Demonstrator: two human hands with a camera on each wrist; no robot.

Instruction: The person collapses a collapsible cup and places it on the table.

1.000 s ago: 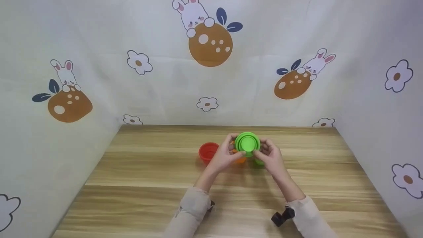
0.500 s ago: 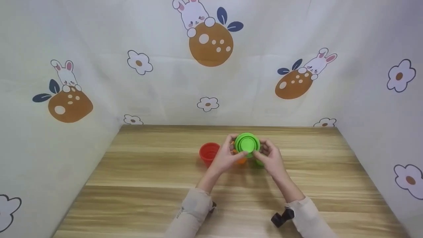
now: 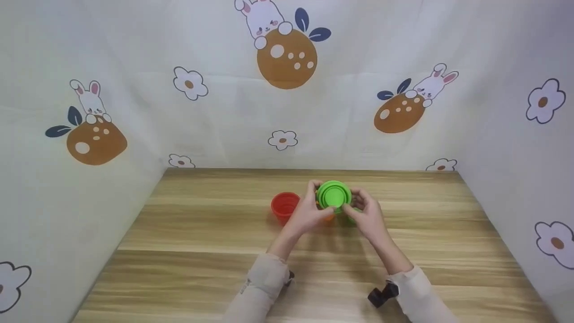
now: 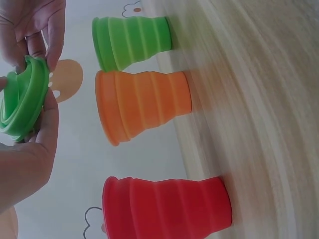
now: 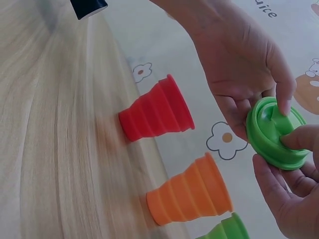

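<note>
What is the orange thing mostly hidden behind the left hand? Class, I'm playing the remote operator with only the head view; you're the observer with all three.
Observer: The left wrist view shows it's an orange cup standing on the table.
Operator: And what is the green thing half hidden behind the right hand?
Observer: That's a green cup, standing narrow end down.

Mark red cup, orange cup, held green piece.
Red cup [image 4: 167, 209], left wrist view: side wall.
Orange cup [image 5: 189, 191], right wrist view: side wall.
Held green piece [image 3: 334, 196], head view: round centre.
</note>
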